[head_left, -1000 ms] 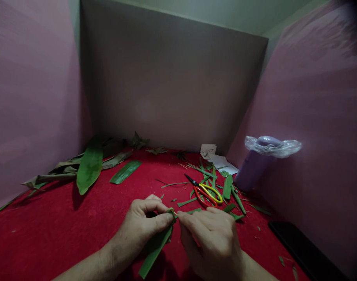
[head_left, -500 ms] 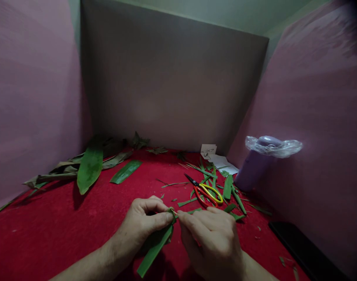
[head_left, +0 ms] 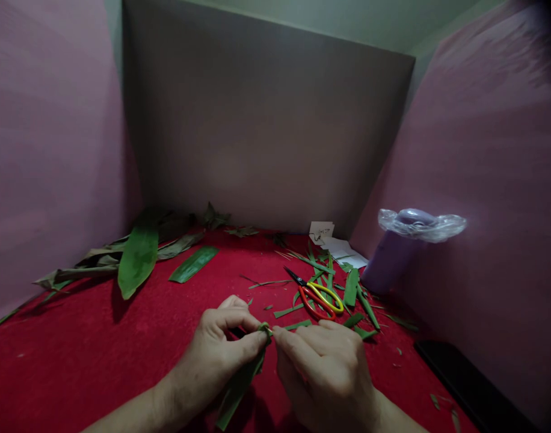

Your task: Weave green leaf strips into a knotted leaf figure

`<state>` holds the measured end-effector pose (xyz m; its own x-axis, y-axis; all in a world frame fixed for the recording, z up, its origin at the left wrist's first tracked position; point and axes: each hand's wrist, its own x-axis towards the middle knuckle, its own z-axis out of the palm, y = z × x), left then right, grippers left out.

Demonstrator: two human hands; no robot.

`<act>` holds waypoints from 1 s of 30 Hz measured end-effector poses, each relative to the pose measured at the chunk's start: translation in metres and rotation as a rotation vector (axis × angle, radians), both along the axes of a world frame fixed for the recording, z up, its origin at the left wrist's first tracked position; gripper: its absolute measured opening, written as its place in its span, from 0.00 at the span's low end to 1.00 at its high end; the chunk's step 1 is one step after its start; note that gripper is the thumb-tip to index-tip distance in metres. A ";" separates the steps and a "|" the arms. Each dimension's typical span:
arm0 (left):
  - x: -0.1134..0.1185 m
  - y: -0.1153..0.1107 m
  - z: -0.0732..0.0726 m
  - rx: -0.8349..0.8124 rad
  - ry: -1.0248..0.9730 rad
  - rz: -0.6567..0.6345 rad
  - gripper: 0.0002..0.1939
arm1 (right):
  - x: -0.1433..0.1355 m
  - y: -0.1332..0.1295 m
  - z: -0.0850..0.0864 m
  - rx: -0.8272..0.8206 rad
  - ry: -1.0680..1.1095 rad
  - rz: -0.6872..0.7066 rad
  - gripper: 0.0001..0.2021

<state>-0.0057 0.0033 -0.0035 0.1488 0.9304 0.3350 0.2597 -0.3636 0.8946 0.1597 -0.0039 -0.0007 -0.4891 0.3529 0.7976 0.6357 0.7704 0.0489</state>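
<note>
Green leaf strip (head_left: 237, 392) now slightly steeper, darker

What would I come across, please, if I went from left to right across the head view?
Large green leaf, left hand holding a leaf strip, right hand, purple container, flat black object. I left out the scissors, as their place overlaps the right hand's.

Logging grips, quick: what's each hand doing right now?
Left hand: closed, pinching a green leaf strip.
Right hand: closed, apparently pinching a thin pale stick at the leaf strip.
</note>
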 end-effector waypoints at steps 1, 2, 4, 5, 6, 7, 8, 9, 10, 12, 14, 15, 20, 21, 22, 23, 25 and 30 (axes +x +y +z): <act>0.000 0.000 -0.001 0.046 0.038 0.007 0.10 | 0.000 0.000 0.000 0.002 -0.003 -0.006 0.09; -0.001 0.000 -0.001 0.104 0.081 0.016 0.10 | -0.001 -0.001 0.000 0.006 -0.005 -0.012 0.09; -0.002 -0.001 0.000 0.258 0.186 0.040 0.10 | -0.001 -0.002 0.001 0.012 -0.003 -0.009 0.09; -0.003 -0.001 0.001 0.352 0.241 0.053 0.10 | 0.000 -0.002 0.001 0.021 0.007 0.002 0.09; -0.004 -0.001 0.002 0.445 0.290 0.065 0.09 | 0.000 -0.003 0.001 0.032 0.025 0.018 0.08; -0.005 -0.002 0.004 0.531 0.325 0.077 0.08 | 0.001 -0.003 0.001 0.047 0.050 0.041 0.07; -0.006 -0.003 0.006 0.609 0.344 0.088 0.08 | 0.002 -0.003 0.002 0.063 0.074 0.070 0.06; -0.007 -0.004 0.008 0.672 0.351 0.102 0.08 | 0.004 -0.004 0.003 0.076 0.098 0.100 0.06; -0.007 -0.005 0.010 0.728 0.351 0.125 0.09 | 0.005 -0.004 0.004 0.085 0.123 0.129 0.07; -0.008 -0.007 0.013 0.826 0.352 0.186 0.10 | 0.008 -0.004 0.008 0.061 0.175 0.171 0.10; -0.008 -0.009 0.017 0.916 0.361 0.250 0.10 | 0.010 -0.005 0.013 -0.007 0.239 0.196 0.10; -0.007 -0.010 0.018 0.956 0.367 0.278 0.10 | 0.011 -0.005 0.015 -0.044 0.271 0.204 0.10; -0.008 -0.013 0.020 1.071 0.404 0.312 0.11 | 0.011 -0.006 0.019 -0.120 0.353 0.241 0.12; -0.008 -0.013 0.019 1.082 0.418 0.307 0.10 | 0.011 -0.007 0.019 -0.119 0.350 0.244 0.12; -0.009 -0.013 0.018 1.092 0.435 0.302 0.10 | 0.011 -0.007 0.019 -0.110 0.340 0.246 0.12; -0.010 -0.013 0.017 1.099 0.455 0.301 0.10 | 0.011 -0.007 0.019 -0.104 0.321 0.246 0.12; -0.011 -0.013 0.014 1.112 0.489 0.306 0.11 | 0.012 -0.008 0.019 -0.093 0.277 0.250 0.11; -0.015 -0.013 0.008 1.142 0.583 0.322 0.11 | 0.014 -0.007 0.019 -0.068 0.212 0.272 0.11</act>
<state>-0.0211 -0.0101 0.0048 0.3645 0.1897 0.9117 0.7157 -0.6834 -0.1439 0.1739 -0.0110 0.0182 -0.3982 0.2887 0.8707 0.3971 0.9099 -0.1200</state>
